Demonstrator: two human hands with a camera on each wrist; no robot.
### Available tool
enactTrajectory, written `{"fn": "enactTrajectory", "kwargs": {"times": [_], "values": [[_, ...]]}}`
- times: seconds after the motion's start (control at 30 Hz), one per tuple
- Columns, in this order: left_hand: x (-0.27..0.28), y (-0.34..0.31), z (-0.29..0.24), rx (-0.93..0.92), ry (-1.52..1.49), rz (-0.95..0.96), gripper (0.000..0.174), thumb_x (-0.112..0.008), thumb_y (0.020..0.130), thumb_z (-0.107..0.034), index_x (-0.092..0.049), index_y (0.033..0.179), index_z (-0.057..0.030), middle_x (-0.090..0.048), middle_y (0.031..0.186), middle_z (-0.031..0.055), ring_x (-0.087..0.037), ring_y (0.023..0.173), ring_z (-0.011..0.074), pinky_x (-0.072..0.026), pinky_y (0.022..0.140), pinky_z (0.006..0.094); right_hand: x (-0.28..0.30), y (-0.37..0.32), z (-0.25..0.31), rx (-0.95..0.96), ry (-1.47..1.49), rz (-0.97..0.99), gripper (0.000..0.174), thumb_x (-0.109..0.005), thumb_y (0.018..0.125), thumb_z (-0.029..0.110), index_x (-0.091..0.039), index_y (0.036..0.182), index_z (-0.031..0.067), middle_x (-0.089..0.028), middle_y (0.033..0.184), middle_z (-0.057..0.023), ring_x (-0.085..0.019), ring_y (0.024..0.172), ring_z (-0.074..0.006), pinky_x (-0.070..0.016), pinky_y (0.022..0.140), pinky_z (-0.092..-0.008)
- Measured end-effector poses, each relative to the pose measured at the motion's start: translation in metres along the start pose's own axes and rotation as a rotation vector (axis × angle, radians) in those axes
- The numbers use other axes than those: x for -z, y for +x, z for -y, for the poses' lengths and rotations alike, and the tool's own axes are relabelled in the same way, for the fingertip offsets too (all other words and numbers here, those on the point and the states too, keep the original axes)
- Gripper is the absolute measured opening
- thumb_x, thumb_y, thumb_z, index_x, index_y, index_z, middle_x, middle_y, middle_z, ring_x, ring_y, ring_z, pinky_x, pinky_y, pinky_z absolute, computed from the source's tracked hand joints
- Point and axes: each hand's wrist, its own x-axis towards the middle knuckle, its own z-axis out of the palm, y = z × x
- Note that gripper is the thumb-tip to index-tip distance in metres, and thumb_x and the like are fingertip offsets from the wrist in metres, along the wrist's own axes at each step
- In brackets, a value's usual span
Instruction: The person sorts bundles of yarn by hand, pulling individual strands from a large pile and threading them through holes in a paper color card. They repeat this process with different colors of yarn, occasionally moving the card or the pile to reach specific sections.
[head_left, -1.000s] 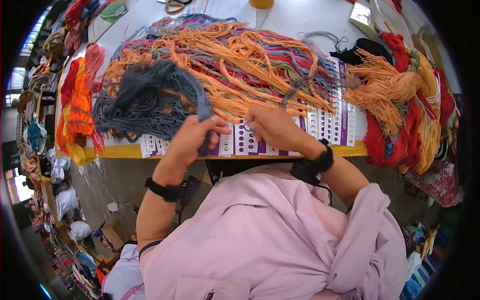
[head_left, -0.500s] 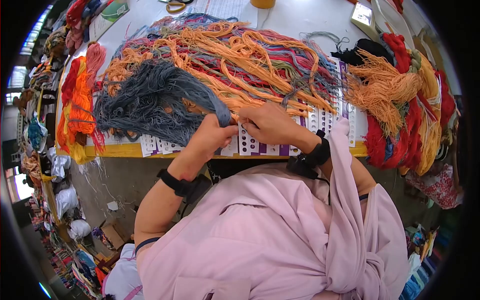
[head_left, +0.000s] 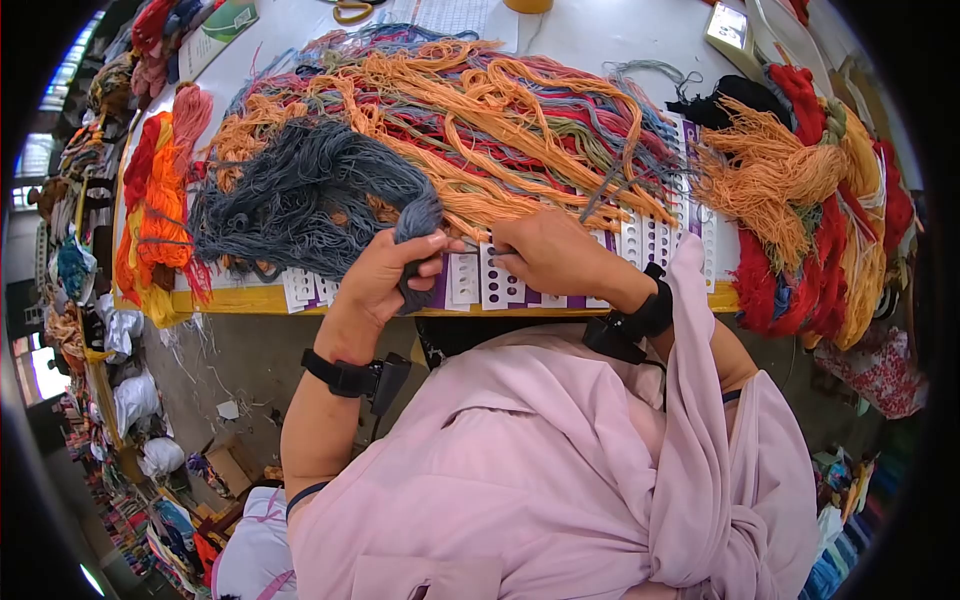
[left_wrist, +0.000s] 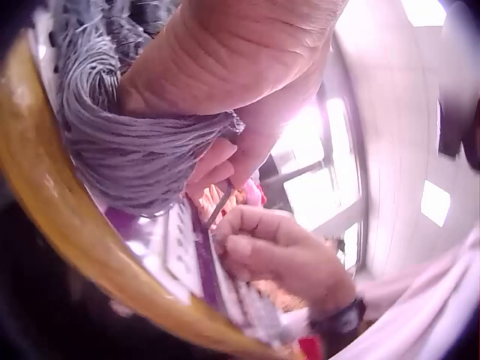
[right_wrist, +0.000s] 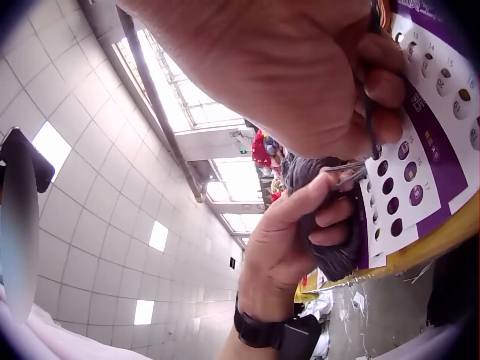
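A thick hank of slate-blue yarn (head_left: 300,185) lies on the left of the table, and its near end loops through my left hand (head_left: 388,272). The left fingers and thumb curl round this bundle. Thin grey strands (right_wrist: 349,172) run from the left thumb and forefinger across to my right hand (head_left: 562,250), which pinches them with curled fingers. A grey tail of yarn (head_left: 603,190) sticks out beyond the right hand. White and purple cards with rows of holes (head_left: 497,280) lie under both hands, partly hidden by a wide heap of orange yarn (head_left: 500,110) mixed with other colours.
Red and orange hanks (head_left: 160,225) lie at the left end of the table. An orange tassel-like bundle (head_left: 770,165) and red yarn (head_left: 765,275) lie at the right. Scissors (head_left: 352,10) and a small display device (head_left: 727,28) sit farther back. The yellow table edge (head_left: 215,303) runs in front.
Half a second ago the hands were close together at their fingertips; now they are slightly apart, the left drawn leftward. The grey tail beyond the right hand has shifted and stands out more.
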Motion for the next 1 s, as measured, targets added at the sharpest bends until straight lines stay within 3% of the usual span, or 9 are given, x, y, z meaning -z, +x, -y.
{"fn": "enactTrajectory", "kwargs": {"times": [0.23, 0.3, 0.33, 0.47, 0.53, 0.63, 0.73, 0.83, 1.0], "values": [[-0.014, 0.010, 0.018, -0.167, 0.470, 0.144, 0.016, -0.063, 0.091, -0.018, -0.061, 0.091, -0.0018, -0.056, 0.070, -0.0012, -0.048, 0.057, 0.0044, -0.0361, 0.048, 0.0190, 0.004, 0.006, -0.004, 0.022, 0.223, 0.020, 0.020, -0.060, 0.083, 0.024, -0.064, 0.080, 0.0044, -0.063, 0.073, -0.0193, -0.062, 0.074, -0.0397, -0.0464, 0.070, -0.0496], [-0.012, 0.005, -0.010, -0.107, 0.416, -0.157, 0.014, -0.064, 0.088, -0.016, -0.060, 0.081, -0.0048, -0.054, 0.068, -0.0021, -0.047, 0.055, 0.0050, -0.0370, 0.048, 0.0198, 0.000, 0.003, -0.003, 0.050, -0.032, 0.031, 0.020, -0.059, 0.083, 0.023, -0.065, 0.079, 0.0044, -0.063, 0.073, -0.0197, -0.062, 0.074, -0.0397, -0.0463, 0.070, -0.0500], [0.011, 0.004, -0.034, -0.099, 0.495, -0.318, 0.012, -0.063, 0.087, -0.014, -0.060, 0.081, -0.0041, -0.054, 0.068, -0.0009, -0.048, 0.056, 0.0040, -0.0363, 0.047, 0.0184, 0.001, 0.002, -0.003, 0.051, -0.035, 0.030, 0.020, -0.059, 0.083, 0.023, -0.065, 0.079, 0.0043, -0.063, 0.073, -0.0198, -0.062, 0.074, -0.0398, -0.0462, 0.070, -0.0501], [0.182, -0.028, -0.159, -0.516, -0.258, -0.215, 0.007, -0.058, 0.089, 0.000, -0.060, 0.092, 0.0054, -0.058, 0.078, 0.0078, -0.053, 0.063, 0.0113, -0.0461, 0.055, 0.0229, 0.002, 0.004, -0.001, 0.073, -0.049, 0.044, 0.020, -0.058, 0.083, 0.022, -0.065, 0.078, 0.0038, -0.063, 0.073, -0.0202, -0.061, 0.074, -0.0399, -0.0459, 0.070, -0.0504], [0.234, -0.050, -0.199, -0.739, 0.041, -0.646, 0.015, -0.059, 0.090, -0.005, -0.062, 0.102, 0.0046, -0.066, 0.085, 0.0111, -0.056, 0.066, 0.0099, -0.0461, 0.057, 0.0207, 0.002, 0.004, 0.000, 0.070, -0.056, 0.059, 0.021, -0.058, 0.083, 0.023, -0.065, 0.079, 0.0036, -0.063, 0.073, -0.0202, -0.061, 0.073, -0.0399, -0.0458, 0.070, -0.0503], [0.124, -0.065, -0.186, -0.685, 0.319, -0.688, 0.014, -0.060, 0.091, -0.009, -0.063, 0.099, 0.0017, -0.067, 0.082, 0.0102, -0.053, 0.060, 0.0078, -0.0440, 0.052, 0.0194, 0.005, 0.004, 0.001, 0.049, -0.032, 0.065, 0.021, -0.057, 0.085, 0.022, -0.066, 0.080, 0.0039, -0.063, 0.073, -0.0200, -0.061, 0.073, -0.0398, -0.0456, 0.069, -0.0501], [0.028, -0.044, -0.108, -0.526, 0.101, -0.197, 0.024, -0.060, 0.094, -0.019, -0.062, 0.100, 0.0037, -0.068, 0.091, 0.0147, -0.051, 0.057, 0.0067, -0.0429, 0.051, 0.0185, 0.007, 0.001, 0.007, 0.073, 0.202, -0.022, 0.016, -0.058, 0.086, 0.018, -0.065, 0.084, 0.0035, -0.063, 0.074, -0.0193, -0.062, 0.073, -0.0377, -0.0468, 0.067, -0.0468], [-0.011, 0.003, -0.011, -0.215, -0.298, 0.165, 0.039, -0.046, 0.100, -0.024, -0.052, 0.123, 0.0062, -0.059, 0.123, 0.0193, -0.058, 0.114, 0.0296, -0.0483, 0.097, 0.0423, -0.004, 0.002, 0.000, -0.095, 0.441, -0.254, 0.012, -0.061, 0.085, 0.014, -0.064, 0.086, 0.0023, -0.064, 0.074, -0.0175, -0.063, 0.072, -0.0347, -0.0477, 0.066, -0.0424], [-0.016, 0.025, 0.023, -0.143, -0.462, 0.184, 0.044, -0.041, 0.102, -0.026, -0.045, 0.132, 0.0050, -0.052, 0.132, 0.0184, -0.056, 0.116, 0.0278, -0.0466, 0.100, 0.0443, -0.006, 0.009, 0.003, -0.153, 0.676, -0.273, 0.013, -0.064, 0.087, 0.012, -0.064, 0.087, -0.0011, -0.063, 0.070, -0.0083, -0.059, 0.060, -0.0127, -0.0456, 0.054, -0.0283]]}}
